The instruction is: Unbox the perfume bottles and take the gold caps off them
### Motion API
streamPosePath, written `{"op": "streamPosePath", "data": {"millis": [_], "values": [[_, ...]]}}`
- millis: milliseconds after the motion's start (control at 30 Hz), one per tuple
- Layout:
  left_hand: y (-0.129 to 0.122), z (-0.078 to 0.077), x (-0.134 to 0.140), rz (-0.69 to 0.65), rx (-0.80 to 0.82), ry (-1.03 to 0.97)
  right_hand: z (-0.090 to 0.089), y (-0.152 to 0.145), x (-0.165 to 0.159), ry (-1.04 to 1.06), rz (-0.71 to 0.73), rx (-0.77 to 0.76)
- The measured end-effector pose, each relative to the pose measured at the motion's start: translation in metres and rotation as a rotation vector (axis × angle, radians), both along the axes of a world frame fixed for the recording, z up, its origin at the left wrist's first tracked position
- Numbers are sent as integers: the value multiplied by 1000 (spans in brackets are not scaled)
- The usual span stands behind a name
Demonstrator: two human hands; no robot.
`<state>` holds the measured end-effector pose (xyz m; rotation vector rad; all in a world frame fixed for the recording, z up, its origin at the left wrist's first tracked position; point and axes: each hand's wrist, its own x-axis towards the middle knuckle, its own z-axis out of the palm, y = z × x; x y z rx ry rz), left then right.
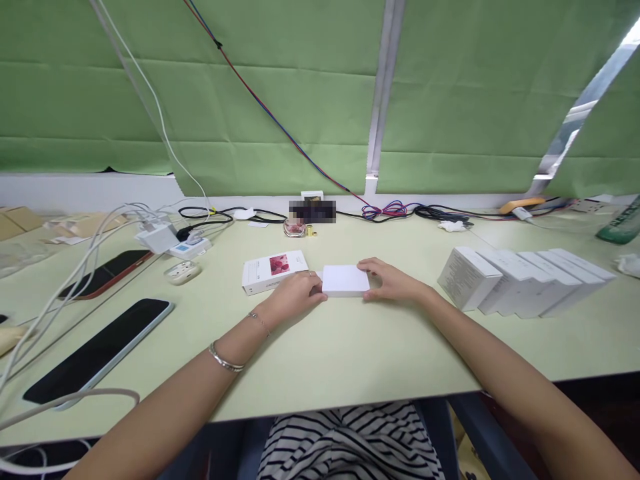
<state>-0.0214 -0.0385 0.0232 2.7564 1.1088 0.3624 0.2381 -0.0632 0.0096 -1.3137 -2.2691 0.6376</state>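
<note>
A small plain white box (346,280) lies flat on the table in front of me. Its left end is between the fingers and thumb of my left hand (296,295); a ring and bracelets show on that arm. From the other side, my right hand (393,281) grips the right end with its thumb and fingers. Just behind my left hand lies a flat white carton (260,272) with a red picture on its top, partly covered by that hand.
Several white boxes (520,280) stand in a row on the right. To the left are a phone (100,350), another phone (107,273), an earbud case (182,272) and a charger (156,235) with white cables. Dark cables (437,213) run along the back edge. A green bottle (620,223) lies far right.
</note>
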Motion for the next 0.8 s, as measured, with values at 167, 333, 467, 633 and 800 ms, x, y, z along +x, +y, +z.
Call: {"op": "streamPosePath", "data": {"millis": [167,333,467,633,800], "values": [[-1,1,0,-7,-4,10,10,-7,-5,-114,-44,-4],[-2,2,1,-1,-14,7,11,-7,-5,-108,-58,-10],[-4,4,1,2,-33,0,3,0,-2,-7,-47,-59],[-4,5,2,16,-57,-10,-6,6,2,146,-42,-134],[-1,5,0,9,-70,-7,-6,7,4,198,-8,-230]]}}
